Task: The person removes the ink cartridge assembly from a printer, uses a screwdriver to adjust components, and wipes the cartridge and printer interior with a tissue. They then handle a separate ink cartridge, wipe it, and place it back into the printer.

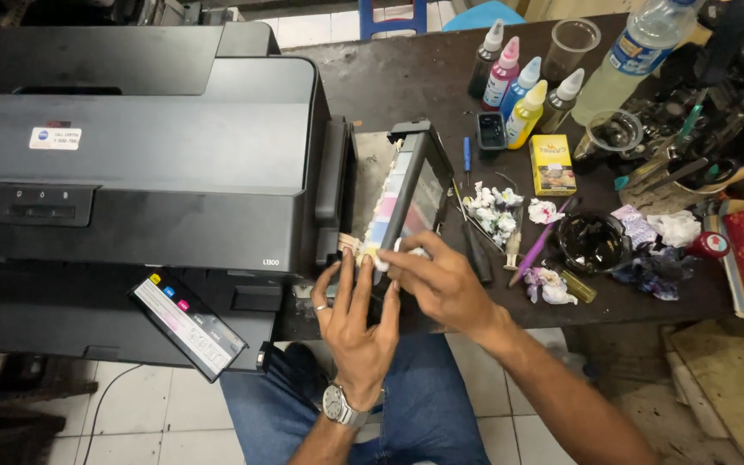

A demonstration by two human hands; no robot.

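While both hands are working at the ink tank unit (408, 191), which is hanging tilted just beside the right flank of the black printer (144, 146), the left hand (356, 323) is pressing up with fingers extended and loosely open against the unit's lower end; the right hand (441, 280) is pinching a small white piece at that same lower corner, fingers curled; ink bottles (517, 86) are standing well apart on the dark worktable (406, 77); stained tissue wads (494, 207) are lying near the unit; a black bowl (593, 241) is sitting further right.
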